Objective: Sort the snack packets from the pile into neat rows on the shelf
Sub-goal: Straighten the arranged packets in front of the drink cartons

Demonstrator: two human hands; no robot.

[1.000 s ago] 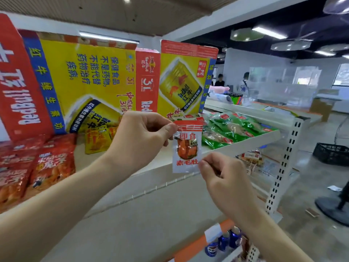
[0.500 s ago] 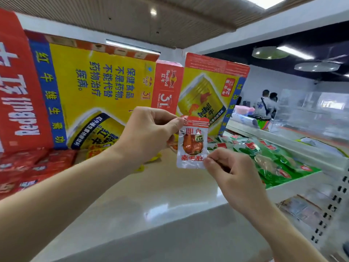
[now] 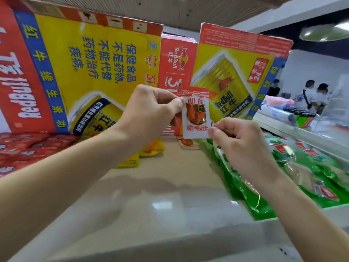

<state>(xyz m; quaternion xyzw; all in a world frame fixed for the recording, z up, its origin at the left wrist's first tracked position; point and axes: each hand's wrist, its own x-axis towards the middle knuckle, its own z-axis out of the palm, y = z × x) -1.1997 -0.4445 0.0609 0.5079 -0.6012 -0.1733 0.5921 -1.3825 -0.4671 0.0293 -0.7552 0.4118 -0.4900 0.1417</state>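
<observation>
Red Bull cartons (image 3: 98,72) stand upright across the far left and middle, yellow, red and blue, printed with cans. At the far right, several people (image 3: 309,95) stand behind a pink bundle (image 3: 279,102), and a round ceiling lamp (image 3: 324,32) hangs above.

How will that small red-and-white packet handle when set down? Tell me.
The packet probably weighs little: the left hand and right hand hold it by fingertip pinches alone. Thin and flat, it likely bends easily. Its glossy film may slide on the smooth shelf.
</observation>
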